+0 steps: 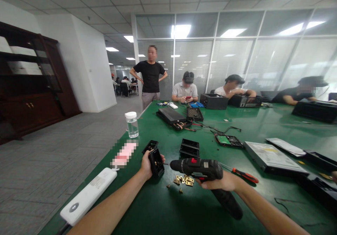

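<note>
My left hand [146, 165] is closed around a small black plastic box [158, 163], tilted up, with brass-coloured parts inside it. In my right hand [221, 182] is a black cordless drill [200, 167], its bit pointing left at the box's side. Whether the bit touches the box I cannot tell. Beneath the drill lie several small brass plates [189, 183] and a few loose screws [180, 190]. Two more black plastic pieces stand close by: an open box [150, 146] behind my left hand and a divided tray [189, 147] behind the drill.
A white power strip [89, 194] and a clear water bottle [132, 125] line the left table edge. To the right lie an orange-handled screwdriver [246, 175], a silver drive [271, 158] and a green circuit board [226, 139]. Several people work across the table; one person [150, 75] stands.
</note>
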A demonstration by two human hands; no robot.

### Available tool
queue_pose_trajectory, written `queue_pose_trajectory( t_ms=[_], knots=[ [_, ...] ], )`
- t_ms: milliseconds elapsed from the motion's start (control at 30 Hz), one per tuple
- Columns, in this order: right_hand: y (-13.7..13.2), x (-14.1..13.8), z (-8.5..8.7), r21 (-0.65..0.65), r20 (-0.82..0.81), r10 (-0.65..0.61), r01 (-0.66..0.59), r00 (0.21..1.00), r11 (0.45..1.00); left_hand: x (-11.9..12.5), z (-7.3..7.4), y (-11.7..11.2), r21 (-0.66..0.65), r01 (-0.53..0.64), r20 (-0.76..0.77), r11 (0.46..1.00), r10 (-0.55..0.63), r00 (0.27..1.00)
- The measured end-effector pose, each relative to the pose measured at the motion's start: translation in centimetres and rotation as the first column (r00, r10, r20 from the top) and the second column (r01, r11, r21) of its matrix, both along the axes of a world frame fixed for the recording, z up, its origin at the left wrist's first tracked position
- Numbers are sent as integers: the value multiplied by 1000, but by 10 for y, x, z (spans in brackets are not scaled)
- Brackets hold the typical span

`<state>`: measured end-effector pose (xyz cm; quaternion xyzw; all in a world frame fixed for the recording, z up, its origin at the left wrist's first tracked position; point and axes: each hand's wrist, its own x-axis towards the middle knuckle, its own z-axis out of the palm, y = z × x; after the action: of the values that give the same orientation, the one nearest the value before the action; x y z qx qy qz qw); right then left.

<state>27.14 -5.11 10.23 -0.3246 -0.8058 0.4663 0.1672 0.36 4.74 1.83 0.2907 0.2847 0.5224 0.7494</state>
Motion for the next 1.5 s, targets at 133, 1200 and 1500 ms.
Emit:
queue_pose_trajectory(
  t_ms=[133, 1200, 1500],
  knots=[
    [-4, -1, 4, -1, -22, -14, 13, 1000, 1000, -1, -1, 1, -2, 7, 2, 1000, -7, 1000],
    [0, -1, -1, -25, -39, -38, 37, 998, 999, -1, 1, 0, 13, 18, -18, 1000, -18, 1000],
    [1, 2, -3, -35, -2, -45, 45, 999, 998, -1, -2, 3, 7, 15, -17, 1000, -15, 1000]
  ],
)
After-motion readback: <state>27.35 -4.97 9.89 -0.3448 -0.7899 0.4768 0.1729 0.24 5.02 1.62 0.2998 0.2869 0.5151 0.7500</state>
